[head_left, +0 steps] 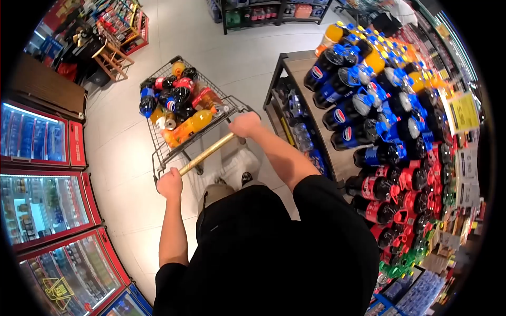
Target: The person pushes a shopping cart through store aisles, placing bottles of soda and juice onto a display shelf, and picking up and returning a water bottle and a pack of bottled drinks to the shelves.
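Note:
My left hand (170, 183) is closed around the left end of the gold-coloured cart handle (206, 154). Around the handle's right end, my right hand (245, 125) is also wrapped. Beyond the handle, the wire shopping cart (156, 138) holds several soda bottles: an orange bottle (201, 120) lies near the handle side, and dark bottles with red or blue labels (181, 95) are piled behind it. The cart stands on the pale tiled floor, in front of my legs.
To the right, a display table (301, 66) bears rows of dark cola bottles (341, 117) and orange drinks. Red-framed glass-door coolers (79, 145) line the left. A wooden stool (112, 59) and a black shelf (253, 24) stand farther ahead. Part of a person (403, 10) shows at top right.

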